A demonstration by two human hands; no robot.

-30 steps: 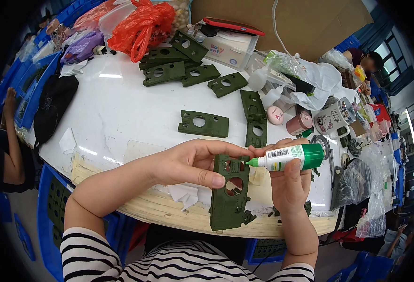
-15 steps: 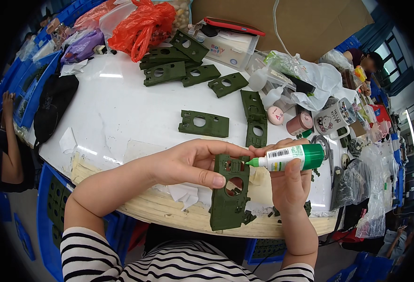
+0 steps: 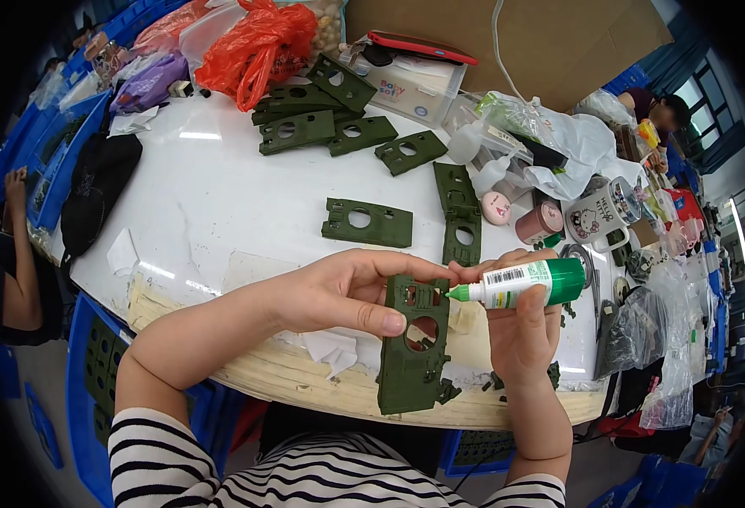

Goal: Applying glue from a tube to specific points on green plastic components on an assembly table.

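My left hand (image 3: 360, 296) grips the upper end of a dark green plastic model tank hull (image 3: 410, 372), thumb on its face and fingers along the top edge. The hull has a round hole and hangs over the table's front edge. In my right hand (image 3: 529, 334) is a white glue bottle (image 3: 516, 285) with a green base, held sideways. Its green nozzle tip points left and meets, or nearly meets, the hull's upper right edge. My right fingertips are close to my left ones. Further back lie another green hull (image 3: 366, 223) and a longer green piece (image 3: 459, 212).
Several green hulls (image 3: 296, 131) are piled at the back beside a red plastic bag (image 3: 254, 51). A mug (image 3: 594, 216), a pink jar (image 3: 539, 222) and scissors (image 3: 588, 262) stand or lie to the right. A black cap (image 3: 97, 190) rests at the left edge. Blue crates (image 3: 93, 423) sit below.
The glue bottle has shifted very slightly to the right and down along the hull's edge. The hull and my left hand hold almost the same place.
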